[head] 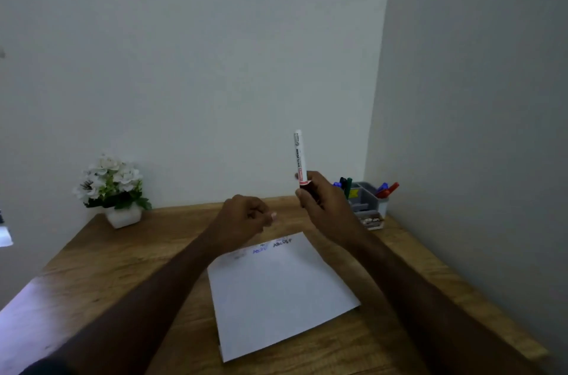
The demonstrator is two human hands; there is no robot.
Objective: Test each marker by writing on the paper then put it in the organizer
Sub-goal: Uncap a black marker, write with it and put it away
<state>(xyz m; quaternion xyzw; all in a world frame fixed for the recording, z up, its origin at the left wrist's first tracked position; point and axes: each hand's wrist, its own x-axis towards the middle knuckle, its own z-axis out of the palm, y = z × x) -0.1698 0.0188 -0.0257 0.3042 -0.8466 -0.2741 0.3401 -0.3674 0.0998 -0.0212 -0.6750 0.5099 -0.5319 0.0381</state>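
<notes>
My right hand grips the lower end of a white marker and holds it upright above the desk. To its left, my left hand hovers over the far edge of the paper, fingers curled; whether they hold anything is hidden. The white paper lies in the middle of the desk with blue and black test writing along its far edge. Behind my right hand, in the back right corner, stands the grey organizer. Blue and green markers stick out of its left compartment.
A white cup with red and blue markers stands right of the organizer. A white pot of white flowers sits at the back left. The wooden desk is bounded by walls behind and to the right.
</notes>
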